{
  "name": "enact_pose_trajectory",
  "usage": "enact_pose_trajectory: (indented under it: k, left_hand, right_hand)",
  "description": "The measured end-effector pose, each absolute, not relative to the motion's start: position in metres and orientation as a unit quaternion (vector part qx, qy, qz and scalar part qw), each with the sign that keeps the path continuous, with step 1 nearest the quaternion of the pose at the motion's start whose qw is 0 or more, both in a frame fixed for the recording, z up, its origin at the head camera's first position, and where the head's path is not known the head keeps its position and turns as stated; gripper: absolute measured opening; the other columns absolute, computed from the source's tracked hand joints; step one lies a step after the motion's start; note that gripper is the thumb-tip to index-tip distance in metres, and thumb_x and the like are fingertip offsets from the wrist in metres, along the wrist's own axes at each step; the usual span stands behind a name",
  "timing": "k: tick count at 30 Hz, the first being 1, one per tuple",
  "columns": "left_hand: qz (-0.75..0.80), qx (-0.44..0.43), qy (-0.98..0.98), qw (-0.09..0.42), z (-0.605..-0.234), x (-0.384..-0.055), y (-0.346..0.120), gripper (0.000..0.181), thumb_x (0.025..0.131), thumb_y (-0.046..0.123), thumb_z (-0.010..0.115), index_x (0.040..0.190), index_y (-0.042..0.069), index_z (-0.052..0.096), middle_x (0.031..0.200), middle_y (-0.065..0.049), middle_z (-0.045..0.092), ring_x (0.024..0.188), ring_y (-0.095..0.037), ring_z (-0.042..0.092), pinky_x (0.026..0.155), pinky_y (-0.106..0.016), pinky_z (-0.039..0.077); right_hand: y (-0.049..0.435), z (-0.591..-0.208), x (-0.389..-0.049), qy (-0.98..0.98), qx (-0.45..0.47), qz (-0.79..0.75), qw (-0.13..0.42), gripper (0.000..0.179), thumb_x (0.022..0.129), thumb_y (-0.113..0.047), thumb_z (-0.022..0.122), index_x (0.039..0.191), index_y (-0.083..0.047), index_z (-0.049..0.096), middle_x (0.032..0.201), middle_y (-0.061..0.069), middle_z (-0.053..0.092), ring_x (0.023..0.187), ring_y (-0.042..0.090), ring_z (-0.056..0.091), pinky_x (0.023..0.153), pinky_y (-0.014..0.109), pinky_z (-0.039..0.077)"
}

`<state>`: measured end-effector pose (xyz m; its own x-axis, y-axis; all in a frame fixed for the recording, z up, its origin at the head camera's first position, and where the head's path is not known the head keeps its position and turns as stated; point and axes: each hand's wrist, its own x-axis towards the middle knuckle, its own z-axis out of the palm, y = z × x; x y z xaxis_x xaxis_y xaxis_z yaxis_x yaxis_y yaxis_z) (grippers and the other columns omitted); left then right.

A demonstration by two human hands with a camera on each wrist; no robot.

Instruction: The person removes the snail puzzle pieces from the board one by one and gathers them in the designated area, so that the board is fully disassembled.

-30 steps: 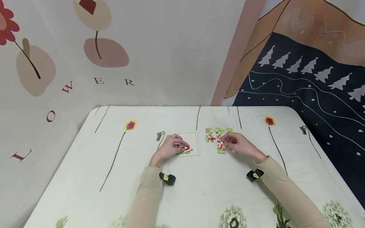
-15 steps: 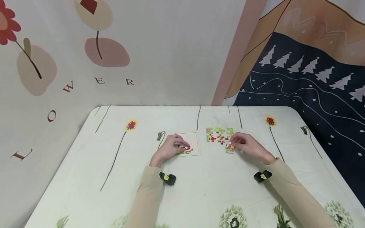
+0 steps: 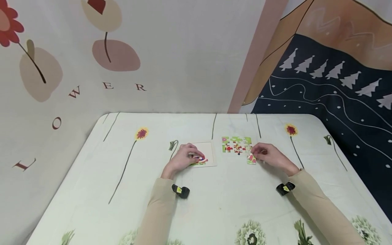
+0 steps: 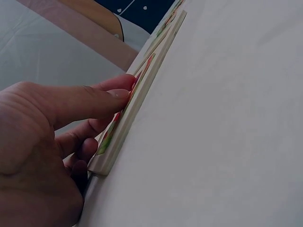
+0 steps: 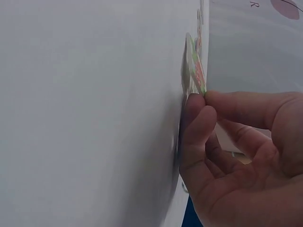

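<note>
My right hand (image 3: 267,154) pinches a jigsaw puzzle piece (image 3: 251,159) by its right edge, between thumb and fingertip. In the right wrist view that puzzle piece (image 5: 198,71) stands tilted at the fingertips, close to the table. Just behind it lie loose puzzle pieces (image 3: 236,140), green along the far side and red in the middle. My left hand (image 3: 182,156) rests at the puzzle tray (image 3: 206,148), thumb and fingertips touching the colourful pieces (image 3: 200,163) in its near left part. The hand partly hides those pieces. In the left wrist view the tray's rim (image 4: 142,94) shows edge-on.
A white flower-printed cloth (image 3: 214,204) covers the table. Patterned fabric (image 3: 183,68) hangs behind it, with a dark blue tree print (image 3: 324,88) on the right. Each wrist bears a small black camera, the left camera (image 3: 181,192) and the right camera (image 3: 285,188).
My right hand has moved to the right with the pinched puzzle piece, away from the middle of the loose pieces. More of those pieces now show. The left hand has stayed at the tray.
</note>
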<state>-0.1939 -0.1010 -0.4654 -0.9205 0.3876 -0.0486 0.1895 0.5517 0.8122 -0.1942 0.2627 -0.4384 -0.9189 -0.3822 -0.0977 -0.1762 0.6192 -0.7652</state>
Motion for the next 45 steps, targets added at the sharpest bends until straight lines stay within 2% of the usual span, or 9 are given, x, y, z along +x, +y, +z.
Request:
enact_pose_trajectory:
  k: [16,26,32,36,39,45]
  left_hand:
    - [0.447,0.162,0.874,0.106,-0.465,-0.193,-0.098,0.020,0.086,0.001,0.070,0.102,0.011,0.078,0.111,-0.007,0.061,0.117,-0.027,0.042,0.100,-0.043,0.035]
    - [0.428,0.164,0.883,0.101,-0.461,-0.191,-0.106,0.019,0.087,0.005,0.071,0.103,0.011,0.078,0.114,-0.008,0.065,0.121,-0.029,0.047,0.104,-0.047,0.037]
    - [0.445,0.161,0.875,0.104,-0.454,-0.192,-0.117,0.023,0.087,0.003,0.069,0.108,0.010,0.075,0.122,-0.011,0.062,0.121,-0.030,0.052,0.098,-0.045,0.042]
    - [0.446,0.145,0.878,0.095,-0.451,-0.193,-0.123,0.025,0.086,0.003,0.070,0.110,0.009,0.074,0.136,-0.015,0.051,0.133,-0.037,0.040,0.108,-0.056,0.034]
    - [0.449,0.143,0.876,0.103,-0.453,-0.195,-0.127,0.027,0.086,0.005,0.072,0.112,0.009,0.074,0.146,-0.016,0.042,0.140,-0.040,0.031,0.114,-0.061,0.026]
    - [0.455,0.169,0.865,0.128,-0.457,-0.198,-0.134,0.027,0.087,0.009,0.072,0.114,0.009,0.073,0.152,-0.016,0.040,0.145,-0.041,0.025,0.116,-0.063,0.022]
  right_hand:
    - [0.262,-0.438,-0.195,0.903,-0.147,-0.385,0.121,0.011,0.093,-0.002,0.062,0.103,0.001,0.066,0.094,0.014,0.067,0.084,0.016,0.057,0.070,0.024,0.046]
    - [0.257,-0.435,-0.192,0.890,-0.140,-0.414,0.128,0.017,0.095,-0.007,0.062,0.109,0.003,0.066,0.101,0.019,0.067,0.080,0.015,0.060,0.063,0.026,0.049]
    - [0.246,-0.438,-0.193,0.881,-0.157,-0.430,0.118,0.017,0.096,-0.010,0.062,0.107,0.003,0.066,0.101,0.019,0.068,0.079,0.013,0.060,0.063,0.026,0.048]
    - [0.233,-0.439,-0.191,0.868,-0.190,-0.447,0.099,0.014,0.095,-0.008,0.061,0.103,0.002,0.067,0.096,0.014,0.067,0.077,0.010,0.058,0.064,0.024,0.046]
    - [0.221,-0.440,-0.192,0.866,-0.194,-0.448,0.107,0.014,0.095,-0.008,0.061,0.103,0.001,0.067,0.094,0.012,0.067,0.076,0.010,0.056,0.066,0.024,0.045]
    - [0.199,-0.440,-0.194,0.869,-0.185,-0.440,0.128,0.014,0.095,-0.006,0.062,0.105,0.003,0.068,0.096,0.019,0.068,0.076,0.013,0.055,0.066,0.022,0.044]
